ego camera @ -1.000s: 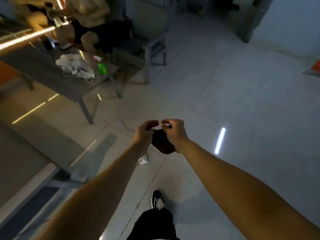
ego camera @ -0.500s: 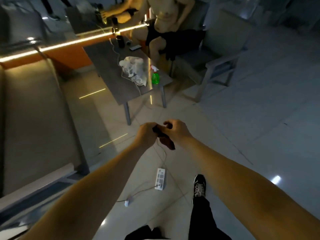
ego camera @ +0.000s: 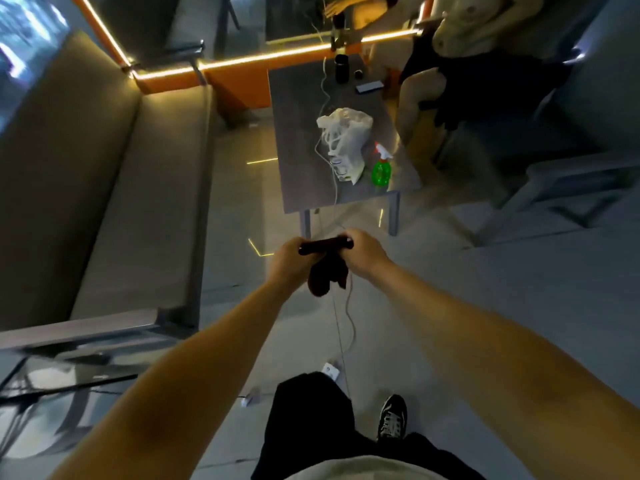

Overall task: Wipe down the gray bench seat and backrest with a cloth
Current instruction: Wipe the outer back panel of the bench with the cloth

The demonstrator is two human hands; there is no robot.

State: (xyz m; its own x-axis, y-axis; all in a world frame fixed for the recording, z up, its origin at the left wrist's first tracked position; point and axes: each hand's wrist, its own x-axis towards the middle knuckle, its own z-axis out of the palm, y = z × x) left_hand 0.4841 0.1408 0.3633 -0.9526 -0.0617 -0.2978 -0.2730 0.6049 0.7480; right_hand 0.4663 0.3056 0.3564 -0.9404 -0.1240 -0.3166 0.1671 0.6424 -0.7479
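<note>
The cloth [ego camera: 327, 268] is dark maroon, the bench seat [ego camera: 145, 209] gray-beige. A green spray bottle [ego camera: 381, 169] and white plastic bag [ego camera: 346, 140] sit on the dark gray table [ego camera: 298, 109]. The wall trim [ego camera: 242, 81] is orange, the shoe [ego camera: 392, 419] black with white laces.

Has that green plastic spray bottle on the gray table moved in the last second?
No. The green spray bottle stands beside the white plastic bag at the near corner of the gray table, as before; only the camera swung.

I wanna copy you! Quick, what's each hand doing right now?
The left hand holds one end of the dark cloth.
The right hand holds the other end.
</note>
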